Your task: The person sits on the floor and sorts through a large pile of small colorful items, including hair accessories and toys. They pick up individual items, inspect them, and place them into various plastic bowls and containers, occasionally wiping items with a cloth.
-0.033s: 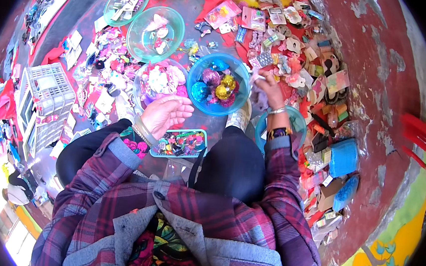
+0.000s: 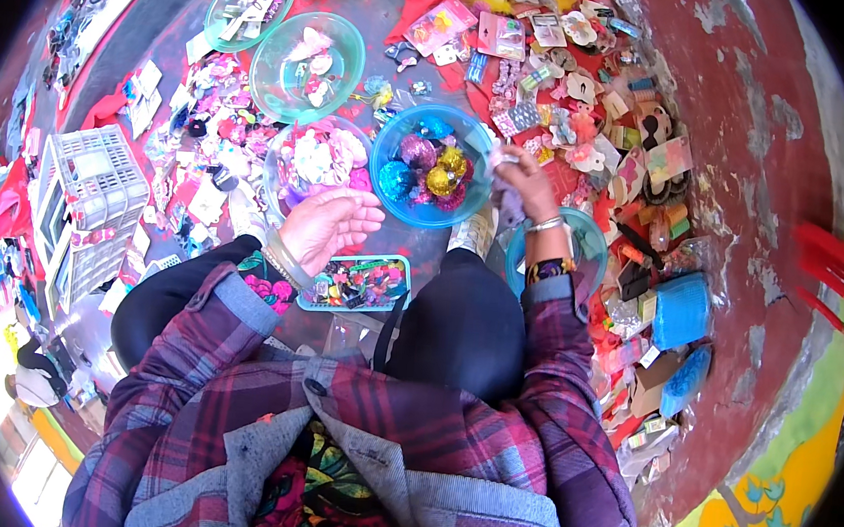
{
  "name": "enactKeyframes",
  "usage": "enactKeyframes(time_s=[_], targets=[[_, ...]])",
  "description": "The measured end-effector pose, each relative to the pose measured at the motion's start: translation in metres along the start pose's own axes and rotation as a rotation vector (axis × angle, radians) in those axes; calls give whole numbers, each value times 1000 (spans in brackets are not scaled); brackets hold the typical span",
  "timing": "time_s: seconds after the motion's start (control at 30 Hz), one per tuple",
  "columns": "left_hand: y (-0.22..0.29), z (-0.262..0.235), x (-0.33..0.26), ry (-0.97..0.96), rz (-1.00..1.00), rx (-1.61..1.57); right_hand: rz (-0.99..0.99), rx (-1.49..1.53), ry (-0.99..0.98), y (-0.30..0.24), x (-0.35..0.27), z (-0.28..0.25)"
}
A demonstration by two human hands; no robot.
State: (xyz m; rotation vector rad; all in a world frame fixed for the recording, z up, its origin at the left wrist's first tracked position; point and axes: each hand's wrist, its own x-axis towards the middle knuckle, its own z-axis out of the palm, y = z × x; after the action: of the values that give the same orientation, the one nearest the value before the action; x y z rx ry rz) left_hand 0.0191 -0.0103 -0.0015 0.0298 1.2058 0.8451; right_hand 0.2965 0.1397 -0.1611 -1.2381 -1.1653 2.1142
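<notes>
Fingers, left hand [image 2: 324,224]: spread open, palm up, holding nothing, hovering at the near rim of the clear bowl [image 2: 319,161].
Fingers, right hand [image 2: 526,181]: closed in a pinch on a small pale trinket [image 2: 503,158] (too small to tell what kind) at the right rim of the blue bowl [image 2: 431,177].
Blue bowl: on the floor between the two hands, holding glittery balls in pink, gold and blue.
Clear bowl: just left of the blue bowl, full of pale pink hair pieces.
Green bowl [image 2: 307,64]: beyond the clear one, well apart from both hands.
Tray [image 2: 356,282]: teal, rectangular, between the knees, below the left hand.
White crate [image 2: 90,200]: far left.
Around: packets and hair clips [image 2: 575,87] crowd the red floor right of the right hand.
</notes>
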Motion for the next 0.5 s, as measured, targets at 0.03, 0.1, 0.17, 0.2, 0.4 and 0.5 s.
enactKeyframes(time_s=[0.03, 0.1, 0.17, 0.2, 0.4, 0.5], targets=[[0, 2, -1, -2, 0, 2, 44, -48, -44, 2, -10, 10], [0, 3, 0, -5, 1, 6, 61, -222, -180, -1, -18, 24], [-1, 1, 2, 0, -4, 10, 40, -157, -95, -1, -11, 22], [-2, -1, 2, -9, 4, 10, 33, -160, 37, 1, -1, 16], [-3, -5, 0, 9, 14, 5, 420, 356, 612, 52, 110, -46], [-1, 5, 11, -68, -13, 17, 452, 242, 577, 92, 141, -125]])
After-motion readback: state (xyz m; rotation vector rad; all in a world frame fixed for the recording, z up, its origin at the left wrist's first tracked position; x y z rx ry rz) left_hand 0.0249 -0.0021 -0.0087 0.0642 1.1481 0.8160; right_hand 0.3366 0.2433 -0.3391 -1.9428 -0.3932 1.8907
